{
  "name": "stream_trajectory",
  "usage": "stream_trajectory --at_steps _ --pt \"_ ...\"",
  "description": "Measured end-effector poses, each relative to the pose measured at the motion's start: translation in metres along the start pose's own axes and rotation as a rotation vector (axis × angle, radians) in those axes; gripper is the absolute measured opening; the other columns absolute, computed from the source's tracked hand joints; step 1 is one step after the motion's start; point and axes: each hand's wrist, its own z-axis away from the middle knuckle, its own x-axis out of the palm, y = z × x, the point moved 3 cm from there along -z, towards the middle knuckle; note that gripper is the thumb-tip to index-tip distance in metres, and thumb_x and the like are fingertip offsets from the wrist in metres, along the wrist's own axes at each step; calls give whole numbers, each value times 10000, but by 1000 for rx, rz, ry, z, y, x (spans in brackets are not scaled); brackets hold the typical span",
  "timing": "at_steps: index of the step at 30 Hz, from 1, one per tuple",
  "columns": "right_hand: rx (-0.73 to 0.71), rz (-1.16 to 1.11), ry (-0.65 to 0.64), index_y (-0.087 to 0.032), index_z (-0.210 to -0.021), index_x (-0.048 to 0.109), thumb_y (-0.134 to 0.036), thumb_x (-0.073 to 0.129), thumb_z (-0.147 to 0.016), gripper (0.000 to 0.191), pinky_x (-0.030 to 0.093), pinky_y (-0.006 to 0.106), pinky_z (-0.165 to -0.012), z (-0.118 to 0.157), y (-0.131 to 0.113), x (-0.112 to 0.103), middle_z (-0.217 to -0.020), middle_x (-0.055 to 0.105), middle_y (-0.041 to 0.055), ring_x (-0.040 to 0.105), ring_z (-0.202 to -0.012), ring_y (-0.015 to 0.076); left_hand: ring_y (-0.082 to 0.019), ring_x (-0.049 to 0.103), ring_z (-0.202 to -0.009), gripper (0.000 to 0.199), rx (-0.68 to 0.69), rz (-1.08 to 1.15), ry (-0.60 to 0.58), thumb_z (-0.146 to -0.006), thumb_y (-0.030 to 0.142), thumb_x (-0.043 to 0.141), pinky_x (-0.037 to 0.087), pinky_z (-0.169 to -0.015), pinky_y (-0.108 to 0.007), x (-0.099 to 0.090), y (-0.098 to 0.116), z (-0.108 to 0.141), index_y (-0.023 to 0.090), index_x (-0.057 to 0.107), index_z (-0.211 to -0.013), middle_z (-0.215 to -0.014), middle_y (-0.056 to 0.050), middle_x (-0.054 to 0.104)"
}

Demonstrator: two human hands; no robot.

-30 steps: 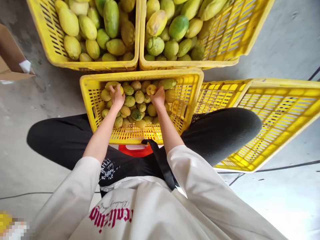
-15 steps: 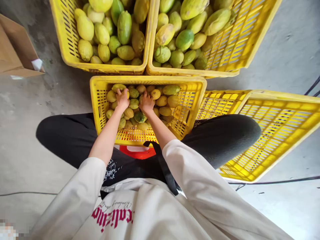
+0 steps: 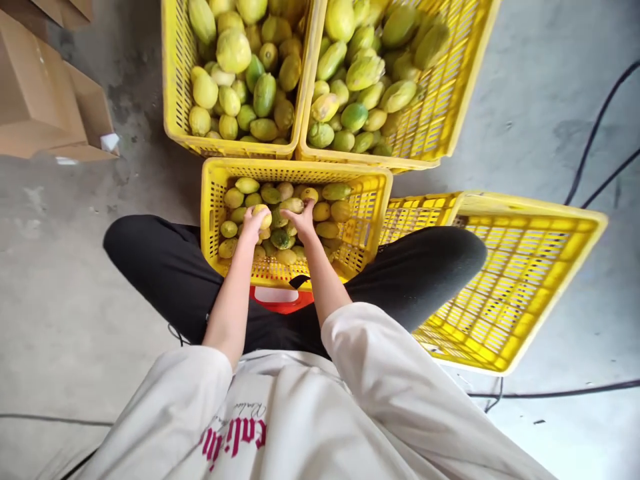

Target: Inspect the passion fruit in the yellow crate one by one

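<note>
A yellow perforated crate [image 3: 297, 164] stands between my bent knees, its floor covered by several oval fruits, yellow to green. My left hand [image 3: 253, 225] is wrapped round a yellow fruit [image 3: 263, 217], raised a little over the others. Just to its right, my right hand [image 3: 302, 220] has thumb and fingers spread about an oblong yellow-green fruit [image 3: 293, 205]; its grip is partly hidden. Another yellow fruit [image 3: 309, 194] lies behind the right fingertips. A dark green fruit [image 3: 281, 239] rests below and between both hands.
Beyond are two larger yellow crates, a left one [image 3: 173, 80] and a right one [image 3: 463, 87], holding many similar fruits. Another yellow crate [image 3: 545, 293] sits beside my right knee. Cardboard boxes [image 3: 45, 93] stand at far left. Black cables [image 3: 595, 140] run over the concrete floor.
Both hands have come back toward me from among the fruits. The left hand now has a yellow fruit in it, and the right has closed round another. The view has shifted slightly.
</note>
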Motion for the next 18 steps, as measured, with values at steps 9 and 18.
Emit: stream_trajectory --at_steps 9,18 --pt "116 -654 -384 -376 -1229 653 -304 995 -854 513 816 507 -1054 102 -63 -18 -1253 863 -6 865 -1275 310 -265 854 -1100 436 58 398 -171 -1009 468 1108 693 -878 -303 -15 27 90 261 726 -979 -1008 -31 786" --pt "265 -637 -271 -294 -1065 754 -578 919 -1024 331 817 470 -821 143 -43 -80 -1027 912 63 942 -1108 371 -268 817 -1233 138 14 486 -494 -1073 324 934 766 -1145 -452 -61 -17 135 280 832 -1156 -1245 -56 842"
